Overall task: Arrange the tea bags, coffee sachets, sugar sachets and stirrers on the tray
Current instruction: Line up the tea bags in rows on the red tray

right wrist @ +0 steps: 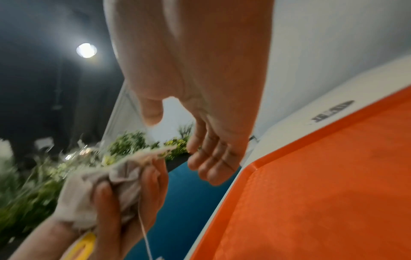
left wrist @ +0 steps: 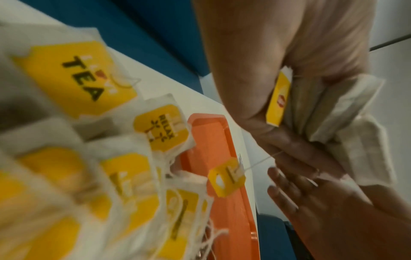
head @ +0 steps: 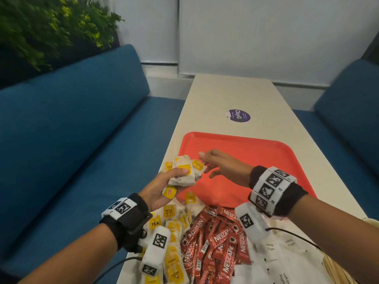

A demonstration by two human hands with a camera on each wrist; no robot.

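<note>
My left hand (head: 164,187) grips a bundle of white tea bags (head: 183,171) with yellow tags, held above the near left corner of the red tray (head: 256,152). The same bundle shows in the left wrist view as tea bags (left wrist: 329,112) in my curled fingers, one yellow tag (left wrist: 227,176) dangling on its string. My right hand (head: 221,162) hovers over the tray just right of the bundle, fingers relaxed and holding nothing; in the right wrist view its fingers (right wrist: 213,158) hang free beside the bundle (right wrist: 100,190). Loose tea bags (head: 170,220), red coffee sachets (head: 217,242) and white sugar sachets (head: 279,249) lie heaped near me.
The tray sits on a long white table (head: 235,95) with a purple sticker (head: 239,115) beyond it. Blue benches (head: 71,130) flank both sides. Wooden stirrers (head: 336,271) lie at the near right edge. Cables trail from both wrist cameras.
</note>
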